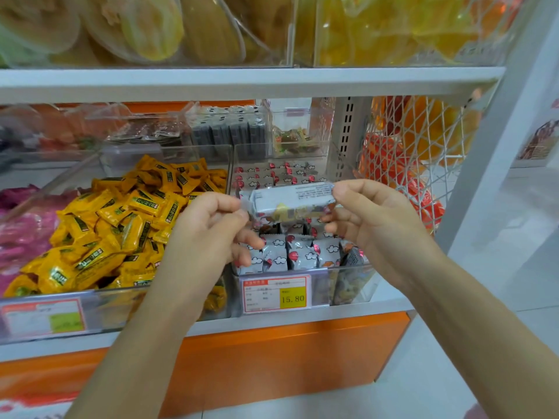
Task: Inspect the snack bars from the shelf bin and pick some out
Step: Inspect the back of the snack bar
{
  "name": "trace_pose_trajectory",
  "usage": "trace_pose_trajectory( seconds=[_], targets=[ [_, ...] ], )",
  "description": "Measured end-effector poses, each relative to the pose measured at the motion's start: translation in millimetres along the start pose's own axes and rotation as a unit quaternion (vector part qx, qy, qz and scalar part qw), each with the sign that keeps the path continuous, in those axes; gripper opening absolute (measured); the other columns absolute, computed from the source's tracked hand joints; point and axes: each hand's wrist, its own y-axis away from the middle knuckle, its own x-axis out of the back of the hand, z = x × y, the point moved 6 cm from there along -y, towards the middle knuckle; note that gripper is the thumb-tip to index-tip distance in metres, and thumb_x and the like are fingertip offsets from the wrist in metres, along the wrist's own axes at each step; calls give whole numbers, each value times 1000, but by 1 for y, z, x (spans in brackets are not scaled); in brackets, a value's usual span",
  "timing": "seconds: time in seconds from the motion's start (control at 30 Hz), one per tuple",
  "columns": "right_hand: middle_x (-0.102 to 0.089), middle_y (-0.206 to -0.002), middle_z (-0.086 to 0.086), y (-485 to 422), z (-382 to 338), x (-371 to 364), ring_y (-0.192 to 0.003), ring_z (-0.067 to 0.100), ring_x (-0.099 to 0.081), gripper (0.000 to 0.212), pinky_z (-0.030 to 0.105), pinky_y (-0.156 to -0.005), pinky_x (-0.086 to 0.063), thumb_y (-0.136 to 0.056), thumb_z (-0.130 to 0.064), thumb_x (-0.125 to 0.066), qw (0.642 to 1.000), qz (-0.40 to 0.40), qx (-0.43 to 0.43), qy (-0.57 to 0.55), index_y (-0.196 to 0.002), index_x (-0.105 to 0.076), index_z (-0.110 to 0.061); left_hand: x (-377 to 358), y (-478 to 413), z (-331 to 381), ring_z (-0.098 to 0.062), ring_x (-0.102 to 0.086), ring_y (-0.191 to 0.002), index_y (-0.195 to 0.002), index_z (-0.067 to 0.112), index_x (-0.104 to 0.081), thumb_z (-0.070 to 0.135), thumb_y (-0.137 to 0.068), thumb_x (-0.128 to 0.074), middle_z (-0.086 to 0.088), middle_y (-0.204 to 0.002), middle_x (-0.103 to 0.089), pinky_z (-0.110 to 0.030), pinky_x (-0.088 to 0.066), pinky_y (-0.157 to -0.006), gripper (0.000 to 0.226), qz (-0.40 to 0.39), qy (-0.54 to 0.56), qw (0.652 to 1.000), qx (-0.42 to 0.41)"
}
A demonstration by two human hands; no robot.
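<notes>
A silver-wrapped snack bar [292,199] is held level above the clear shelf bin [354,278]. My left hand [211,228] pinches its left end and my right hand [372,219] pinches its right end. The printed back of the wrapper faces up. Below it the bin holds several more silver bars [299,255] with cloud and red marks, standing in rows. My hands hide the middle rows.
A bin of yellow wrapped sweets [121,225] sits to the left, pink packets [21,234] beyond it. A price tag reading 15.80 [276,293] hangs on the bin front. A white net basket of orange packs [405,170] stands right. A shelf board [242,83] runs overhead.
</notes>
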Motion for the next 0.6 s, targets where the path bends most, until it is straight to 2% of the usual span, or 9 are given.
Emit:
trace_pose_trajectory(
  seconds=[0.07, 0.13, 0.2, 0.3, 0.4, 0.5, 0.6],
  targets=[
    [-67, -97, 22, -1, -2, 1, -72, 21, -67, 4, 26, -66, -54, -88, -7, -60, 1000, -4, 17, 21, -89, -64, -7, -1, 1, 1, -19, -61, -58, -88, 14, -58, 14, -90, -54, -2, -72, -69, -28, -46, -47, 5, -5, 29, 1000, 8],
    [-69, -94, 14, -2, -2, 3, -75, 23, -70, 8, 34, -76, -56, -86, -2, -61, 998, 5, 34, 60, -89, -65, -9, 0, 2, 2, -14, -60, -54, -93, 14, -58, 25, -86, -61, -6, -77, -68, -26, -50, -49, 13, -2, -5, 1000, -13],
    [-70, -91, 5, -1, -4, 1, -78, 24, -71, 15, 37, -80, -57, -85, 1, -60, 994, 1, 50, 97, -87, -65, -13, 2, 2, 5, -10, -59, -50, -98, 16, -56, 25, -84, -62, -9, -82, -66, -24, -51, -49, 17, 16, -41, 998, -34],
    [-69, -96, 1, 2, -6, -5, -87, 15, -70, 22, 26, -74, -56, -85, 1, -60, 991, -25, 73, 111, -90, -68, -19, 2, 3, 8, -9, -62, -54, -109, 24, -58, 21, -86, -61, 1, -84, -66, -27, -56, -54, 24, 16, -58, 997, -49],
    [-70, -89, -12, 5, -9, -7, -80, 0, -67, 14, 11, -63, -50, -83, -11, -67, 983, -22, 95, 155, -93, -71, -21, -1, 4, 9, -7, -66, -60, -105, 35, -60, 21, -86, -59, 15, -75, -68, -22, -56, -59, 23, 1, -86, 994, -60],
    [-70, -80, -17, 6, -11, -7, -71, -4, -64, 10, 8, -58, -47, -82, -11, -68, 980, -13, 109, 166, -90, -71, -17, -2, 4, 9, -6, -66, -63, -103, 34, -62, 22, -86, -59, 20, -78, -68, -25, -57, -64, 21, -6, -94, 993, -65],
    [-67, -74, -20, 7, -15, -8, -63, -5, -61, 9, 8, -56, -45, -83, -12, -67, 972, -2, 137, 192, -78, -68, -19, -4, 5, 10, -6, -67, -63, -104, 31, -63, 22, -85, -59, 19, -77, -68, -28, -56, -64, 21, -5, -103, 992, -71]
  ],
)
